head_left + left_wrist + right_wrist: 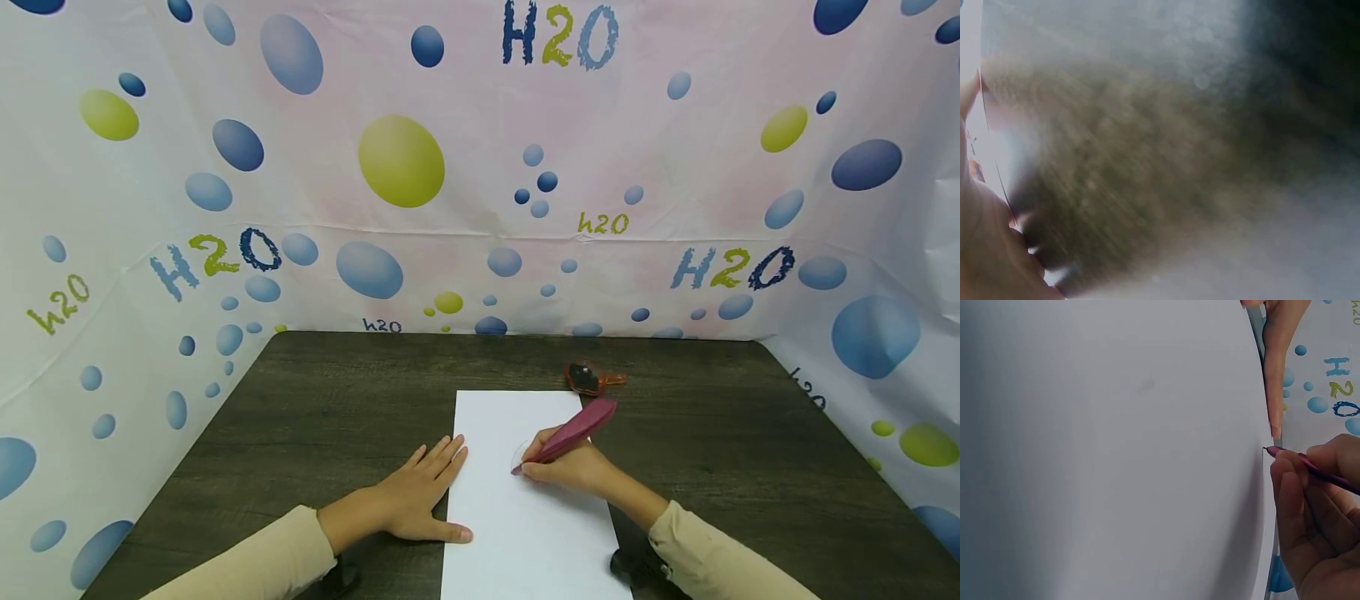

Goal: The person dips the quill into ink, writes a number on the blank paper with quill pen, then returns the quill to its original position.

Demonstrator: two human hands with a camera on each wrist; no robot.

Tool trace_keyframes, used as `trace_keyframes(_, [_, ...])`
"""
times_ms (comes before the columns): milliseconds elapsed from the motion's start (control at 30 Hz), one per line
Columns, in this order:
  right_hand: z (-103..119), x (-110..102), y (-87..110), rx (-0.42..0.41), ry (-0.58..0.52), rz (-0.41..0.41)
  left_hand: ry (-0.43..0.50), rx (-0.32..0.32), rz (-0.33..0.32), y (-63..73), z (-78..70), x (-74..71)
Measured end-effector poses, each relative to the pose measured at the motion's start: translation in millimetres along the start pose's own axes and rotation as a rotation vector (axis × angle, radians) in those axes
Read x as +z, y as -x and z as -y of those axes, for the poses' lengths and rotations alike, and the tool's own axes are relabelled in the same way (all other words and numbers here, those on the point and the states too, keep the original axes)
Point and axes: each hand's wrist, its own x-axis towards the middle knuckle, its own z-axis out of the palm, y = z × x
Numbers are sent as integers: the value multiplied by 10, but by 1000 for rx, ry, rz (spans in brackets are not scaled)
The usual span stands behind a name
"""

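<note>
Head view: the straight-fingered left hand (420,500) is laid on the left edge of the white rectangular paper sheet (517,550), likely for steadiness, and over it the maroon feather-shaped pen (576,432) is pinched near its tip by the right hand (573,468), probably for control!

The person wears a long pale-beige left sleeve (255,557) and a matching right sleeve (720,554) — softly creased — with a rounded black device (626,567) beneath the latter.

paper (525,525): I lose its near end below head view | pen (574,432): tail cut by right-wrist view's edge | left hand (988,244): cropped in left-wrist view | tabletop (1147,156) there: blurred to smears
</note>
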Motion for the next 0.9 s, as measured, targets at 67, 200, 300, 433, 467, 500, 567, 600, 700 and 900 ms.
trace_keyframes(67, [7, 7, 14, -6, -9, 6, 3, -2, 0, -1, 2, 2])
trace_keyframes(200, [9, 8, 42, -37, -19, 32, 8, -3, -1, 7, -3, -7])
trace_keyframes(300, [-6, -3, 62, -60, -16, 57, 8, -2, 1, 14, -12, -15])
trace_keyframes(433, [-25, -27, 88, -86, -13, 81, 14, -4, 3, 17, -10, -17])
trace_keyframes(467, [-25, -33, 98, -93, -16, 85, 14, -4, 3, 17, -9, -16])
trace_keyframes(500, [-26, -39, 108, -97, -11, 88, 15, -4, 3, 18, -9, -16])
trace_keyframes(567, [-24, -51, 128, -102, -8, 97, 14, -4, 4, 17, -10, -13])
trace_keyframes(600, [-20, -57, 139, -101, -12, 100, 13, -2, 4, 15, -10, -10])
trace_keyframes(700, [-11, -72, 167, -90, -9, 103, 10, -1, 3, 9, -9, -1])
trace_keyframes(900, [-17, -105, 208, -82, -9, 114, 16, 10, -2, 10, -8, -7])
